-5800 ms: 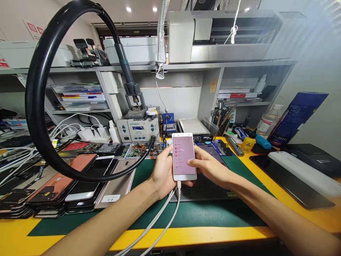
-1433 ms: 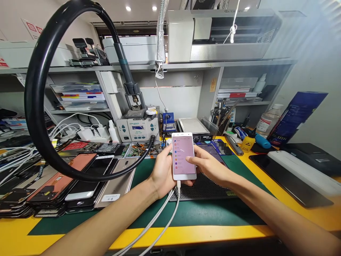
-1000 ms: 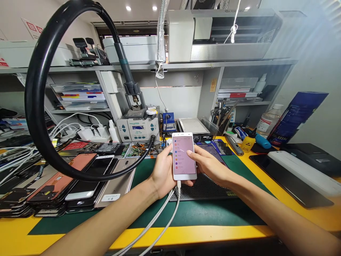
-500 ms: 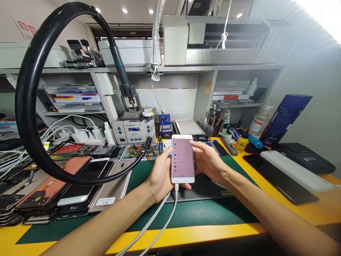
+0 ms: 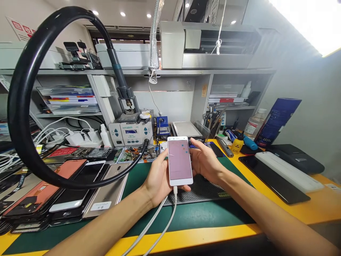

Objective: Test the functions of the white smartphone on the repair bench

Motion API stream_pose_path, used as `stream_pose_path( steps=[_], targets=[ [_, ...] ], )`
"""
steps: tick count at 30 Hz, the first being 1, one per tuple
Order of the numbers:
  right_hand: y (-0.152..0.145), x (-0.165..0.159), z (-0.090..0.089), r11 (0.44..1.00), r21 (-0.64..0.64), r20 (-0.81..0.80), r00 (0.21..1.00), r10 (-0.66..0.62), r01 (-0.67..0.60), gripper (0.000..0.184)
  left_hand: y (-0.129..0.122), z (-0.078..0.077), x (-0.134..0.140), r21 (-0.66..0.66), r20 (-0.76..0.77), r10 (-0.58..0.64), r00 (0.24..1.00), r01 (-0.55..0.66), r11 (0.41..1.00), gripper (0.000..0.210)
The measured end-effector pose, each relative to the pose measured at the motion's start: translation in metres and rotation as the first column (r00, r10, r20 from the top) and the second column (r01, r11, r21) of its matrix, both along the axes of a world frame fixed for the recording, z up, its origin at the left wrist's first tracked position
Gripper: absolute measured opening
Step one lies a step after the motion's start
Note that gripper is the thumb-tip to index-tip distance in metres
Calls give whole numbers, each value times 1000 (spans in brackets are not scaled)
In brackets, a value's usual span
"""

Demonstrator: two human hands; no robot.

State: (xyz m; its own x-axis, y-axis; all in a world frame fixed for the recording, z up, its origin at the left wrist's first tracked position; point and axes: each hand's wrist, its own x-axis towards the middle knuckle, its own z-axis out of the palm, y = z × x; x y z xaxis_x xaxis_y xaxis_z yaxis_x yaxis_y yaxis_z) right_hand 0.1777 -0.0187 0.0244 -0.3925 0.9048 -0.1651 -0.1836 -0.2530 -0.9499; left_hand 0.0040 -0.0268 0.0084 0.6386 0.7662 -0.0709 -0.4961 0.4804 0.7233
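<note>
A white smartphone point(image 5: 180, 160) is held upright in front of me, its screen lit pinkish with a few small icons near the upper right. My left hand point(image 5: 157, 177) grips it from the left, thumb along the edge and fingertips showing below its lower right corner. At the right edge, my right hand point(image 5: 206, 160) has its fingers curled against and partly behind the smartphone, while its thumb is raised beside the top corner, off the screen. A white charging cable point(image 5: 174, 203) is plugged into the bottom of the smartphone and hangs toward me.
Under my hands lie a perforated dark pad point(image 5: 205, 192) and a green mat point(image 5: 197, 217). A thick black hose point(image 5: 20, 106) loops from the soldering station point(image 5: 130, 133) on the left. Stacked phones point(image 5: 71, 192) fill the left; a yellow bottle point(image 5: 237, 145) stands on the right.
The coloured list on the screen has given way to a nearly plain pink page with few icons. My right thumb has come off the screen's top right. The view has shifted slightly.
</note>
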Motion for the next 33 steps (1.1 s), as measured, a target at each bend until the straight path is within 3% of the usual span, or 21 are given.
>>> stream_pose_path(
  steps=[7, 13, 15, 18, 20, 22, 24, 26, 27, 29, 33],
  targets=[
    [0, -7, -8, 979, 192, 58, 995, -78, 65, 53, 6, 1, -3, -9, 66, -5, 998, 5, 1000, 58],
    [4, -17, -8, 885, 425, 207, 931, -299, 189, 49, 9, 4, -6, -48, 65, 27, 998, -24, 999, 59],
    [7, -20, -1, 890, 420, 245, 922, -299, 177, 53, 9, 6, -7, -49, 65, 50, 997, -47, 998, 58],
    [14, -21, 10, 944, 315, 272, 944, -184, 94, 64, 10, 7, -8, -26, 79, 39, 996, -37, 999, 57],
    [18, -19, 13, 944, 306, 244, 948, -206, 126, 66, 11, 6, -8, -5, 81, 50, 995, -50, 999, 56],
    [20, -13, 9, 868, 420, 179, 913, -366, 266, 61, 11, 5, -8, 3, 66, 77, 995, -78, 997, 56],
    [20, -6, 1, 697, 609, 99, 834, -542, 380, 52, 12, 3, -7, -10, 34, 97, 995, -97, 995, 58],
    [18, 1, -10, 529, 766, 65, 775, -628, 365, 47, 11, 2, -6, -30, 8, 97, 995, -97, 995, 60],
    [17, 4, -15, 483, 814, 77, 764, -640, 323, 46, 11, 1, -6, -36, 0, 97, 995, -97, 995, 60],
    [14, 8, -25, 455, 858, 128, 761, -636, 236, 47, 10, 1, -4, -35, -2, 95, 996, -95, 995, 59],
    [13, 10, -36, 465, 876, 206, 775, -598, 126, 49, 8, 2, -2, -19, -6, 82, 997, -82, 996, 56]
  ],
)
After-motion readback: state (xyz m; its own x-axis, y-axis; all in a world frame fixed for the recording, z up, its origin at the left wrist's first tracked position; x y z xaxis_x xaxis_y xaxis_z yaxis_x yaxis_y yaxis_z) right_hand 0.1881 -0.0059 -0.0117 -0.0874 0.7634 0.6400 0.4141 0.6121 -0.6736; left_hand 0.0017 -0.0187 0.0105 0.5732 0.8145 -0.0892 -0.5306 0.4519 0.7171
